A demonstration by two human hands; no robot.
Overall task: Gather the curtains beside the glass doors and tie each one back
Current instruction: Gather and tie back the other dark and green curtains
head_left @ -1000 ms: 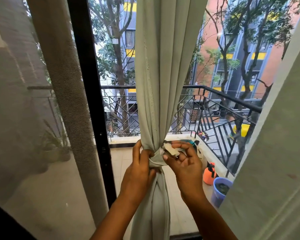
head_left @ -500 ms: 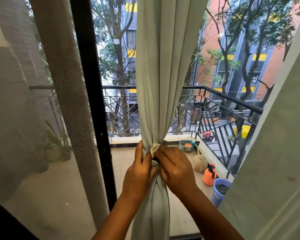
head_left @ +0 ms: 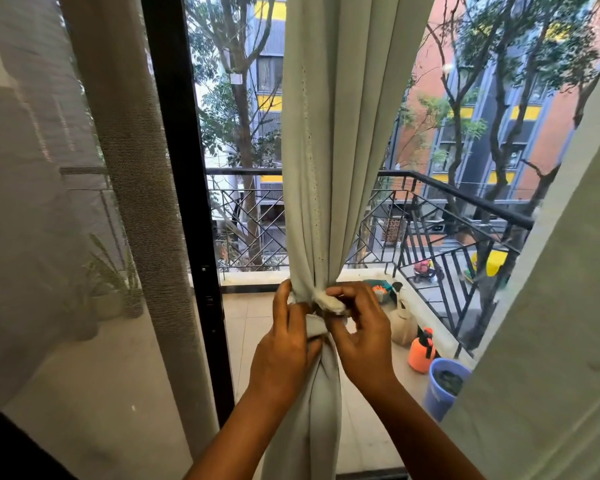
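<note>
1. Curtain [head_left: 329, 150]: pale grey-green cloth hanging before the glass door [head_left: 246, 202], centre of view, gathered into a narrow waist at hand height, folds spreading wide above, a tight column below.
2. Tie-back [head_left: 328, 303]: light fabric strip wrapped round the waist; its end seems looped, though the knot is partly hidden.
3. Left hand [head_left: 284, 348]: fingers curled round the bunched curtain, thumb raised against the cloth.
4. Right hand [head_left: 364, 330]: fingertips pinching the tie-back's end.

Curtain [head_left: 329, 150] between hands; door frame [head_left: 184, 202] left, railing [head_left: 465, 199] behind.
</note>
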